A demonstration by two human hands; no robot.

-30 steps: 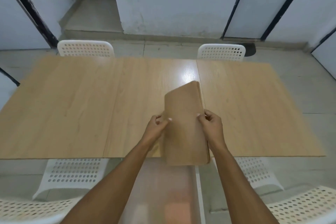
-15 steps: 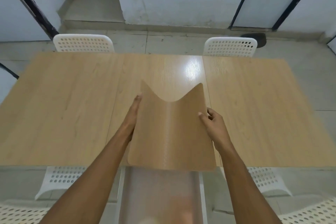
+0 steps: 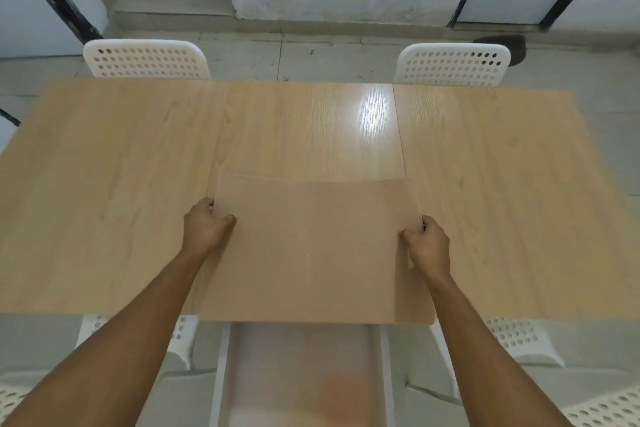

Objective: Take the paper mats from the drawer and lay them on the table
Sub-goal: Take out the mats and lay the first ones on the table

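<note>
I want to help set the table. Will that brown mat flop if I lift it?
Probably a little. The mat looks thin, and its far edge dips in the middle between the left hand and the right hand. It likely feels light, so hold both sides.

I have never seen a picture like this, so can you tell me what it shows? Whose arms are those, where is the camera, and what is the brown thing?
The camera sits on a person's head and looks forward and down, so you see that person's own two arms reaching out from the bottom of the picture. There is no robot here.

The left hand and the right hand each grip one side of a stack of brown paper mats, thumbs on top. The mats are spread out flat over the near edge of a long wooden table. Whether they rest fully on it yet, I cannot tell.

White chairs with little holes stand around the table: two at the far side, and parts of others near the person.

The job is to lay these mats on the table.
</note>
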